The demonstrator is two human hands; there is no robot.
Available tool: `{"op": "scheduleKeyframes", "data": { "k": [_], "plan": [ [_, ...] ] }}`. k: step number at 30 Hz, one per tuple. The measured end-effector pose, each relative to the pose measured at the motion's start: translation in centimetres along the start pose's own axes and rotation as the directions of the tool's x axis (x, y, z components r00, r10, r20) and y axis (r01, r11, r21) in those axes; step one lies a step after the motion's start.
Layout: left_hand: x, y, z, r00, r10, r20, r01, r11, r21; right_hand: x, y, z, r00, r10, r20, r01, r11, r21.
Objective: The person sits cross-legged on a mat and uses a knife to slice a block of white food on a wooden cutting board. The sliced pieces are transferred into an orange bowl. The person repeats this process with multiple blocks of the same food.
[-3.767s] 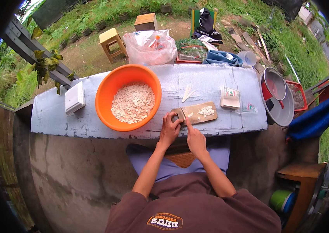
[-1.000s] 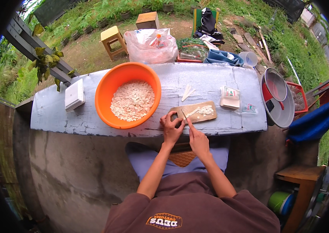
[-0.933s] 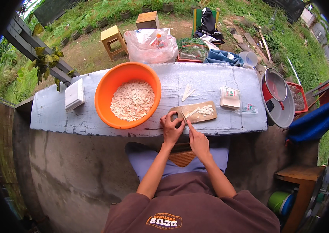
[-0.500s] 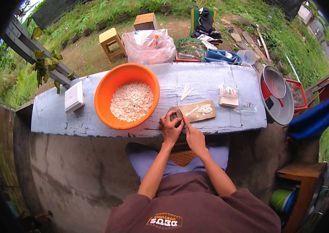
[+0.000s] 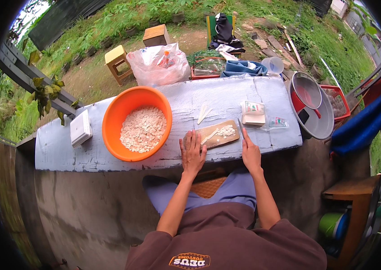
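My left hand [image 5: 192,150] lies flat with its fingers stretched out over the left end of a wooden cutting board [image 5: 217,140]. On that board are small pale cut pieces [image 5: 225,131] and a thin pale strip [image 5: 210,136]. Just right of the board, my right hand [image 5: 251,153] is closed round the handle of a knife [image 5: 240,127], its blade pointing away from me. Behind the board, several longer pale strips [image 5: 204,113] rest on the table. To the left stands a large orange basin [image 5: 109,130] holding a heap of similar pale pieces [image 5: 143,129].
On the table [image 5: 190,94] are a white lidded box [image 5: 81,128], a paper packet [image 5: 253,113] and a small plastic packet [image 5: 277,122]. A clear plastic bag [image 5: 159,67] stands beyond the far edge. Metal basins [image 5: 321,121] sit at the right end.
My right hand has moved right with the knife, off the board. My left hand has gone from bent fingers at the blade to lying flat. The whole view has shifted slightly.
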State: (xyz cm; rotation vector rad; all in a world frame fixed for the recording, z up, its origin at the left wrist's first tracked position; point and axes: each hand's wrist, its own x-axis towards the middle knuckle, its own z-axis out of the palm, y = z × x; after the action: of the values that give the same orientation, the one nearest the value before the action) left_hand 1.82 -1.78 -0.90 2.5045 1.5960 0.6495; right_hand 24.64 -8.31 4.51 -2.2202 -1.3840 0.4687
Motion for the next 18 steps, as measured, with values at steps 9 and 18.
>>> {"op": "scheduleKeyframes", "data": {
  "k": [9, 18],
  "plan": [
    [1.7, 3.5, 0.7, 1.0, -0.003, 0.02, 0.002, 1.0, 0.025, -0.6, -1.2, 1.1, 0.998, 0.003, 0.068, -0.004, 1.0, 0.002],
    [6.0, 5.1, 2.3, 0.974, 0.219, 0.057, -0.215, 0.974, -0.078, -0.6, -1.4, 2.2, 0.999, -0.019, 0.037, 0.017, 0.999, 0.036]
  ]
}}
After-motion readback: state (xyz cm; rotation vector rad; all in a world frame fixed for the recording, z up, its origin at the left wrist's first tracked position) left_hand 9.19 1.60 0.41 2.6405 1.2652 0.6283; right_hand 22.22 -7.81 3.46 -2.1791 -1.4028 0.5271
